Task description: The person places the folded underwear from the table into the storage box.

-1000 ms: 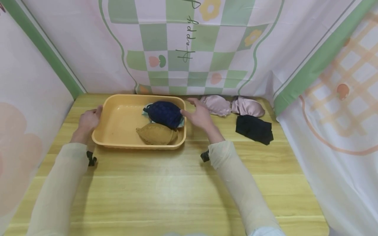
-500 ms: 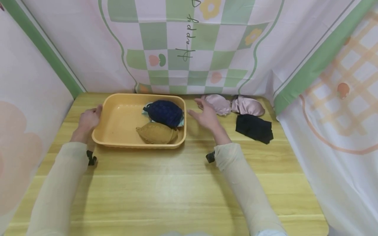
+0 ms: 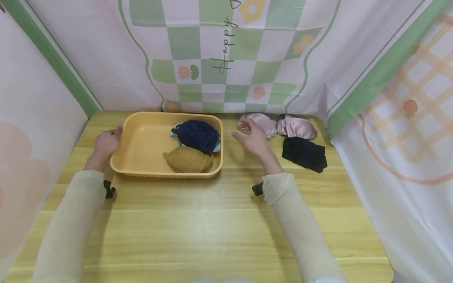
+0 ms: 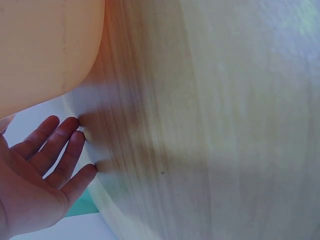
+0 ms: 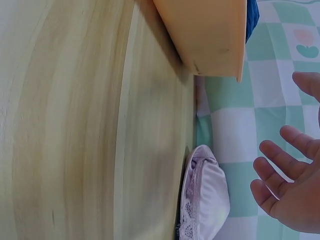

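Note:
A yellow plastic tray stands at the back left of the table. In its right half lie a navy folded bra and a mustard bra, with a pale blue-green edge showing under the navy one. My left hand is at the tray's left side, its fingers spread and loosely straight beside the wall in the left wrist view. Between the tray and a pink satin bra, my right hand hovers with parted fingers, overlapping the bra's left cup; lace trim shows in the right wrist view.
A black folded cloth lies just in front of the pink bra's right cup. Behind the wooden table hangs a checkered curtain, close to the tray's back rim. More curtains flank both sides.
My right hand has moved right, away from the tray's right rim, toward the pink bra. The left hand stays by the tray, which has not visibly moved.

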Demonstrator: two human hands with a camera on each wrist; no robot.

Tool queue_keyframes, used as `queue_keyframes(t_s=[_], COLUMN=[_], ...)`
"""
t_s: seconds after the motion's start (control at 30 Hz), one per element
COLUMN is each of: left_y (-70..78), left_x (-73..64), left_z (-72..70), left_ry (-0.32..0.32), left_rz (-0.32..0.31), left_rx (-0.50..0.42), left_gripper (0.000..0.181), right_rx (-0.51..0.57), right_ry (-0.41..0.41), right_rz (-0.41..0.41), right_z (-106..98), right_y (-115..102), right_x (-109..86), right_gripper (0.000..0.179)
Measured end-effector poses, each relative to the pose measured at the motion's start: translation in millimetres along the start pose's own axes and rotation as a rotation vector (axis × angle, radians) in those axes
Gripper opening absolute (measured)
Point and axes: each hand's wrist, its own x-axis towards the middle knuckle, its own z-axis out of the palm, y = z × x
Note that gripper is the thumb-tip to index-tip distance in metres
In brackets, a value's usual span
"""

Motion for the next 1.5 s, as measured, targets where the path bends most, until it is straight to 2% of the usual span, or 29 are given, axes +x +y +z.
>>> queue_keyframes(t_s=[0.37,0.67,1.03,1.3,1.5], left_y=[3.7,4.7,4.2,4.1,3.9], left_x=[-4.5,-5.1,-4.4,-4.6,-4.2], left_z=[-2.3,-3.6,-3.4,-3.6,-2.6], left_ry=[-0.017,-0.028,-0.028,-0.034,-0.028], left_rz=[-0.014,-0.024,-0.014,-0.005,-0.018], left_rx=[-0.014,-0.008,0.005,0.010,0.003], left_gripper=[0.092,0.092,0.093,0.094,0.094], right_rx=[-0.106,-0.119,-0.099,-0.127,-0.134], right_ry=[0.044,0.052,0.014,0.062,0.071], right_rz=[0.019,0.026,0.056,0.053,0.086], right_z=[-10,-22,-32,-38,-43], right_y=[10,18,30,43,49], right_x=[-1.1,-8.6,-18.3,-25.1,-27.3], right_gripper=[0.076,0.070,0.076,0.070,0.073])
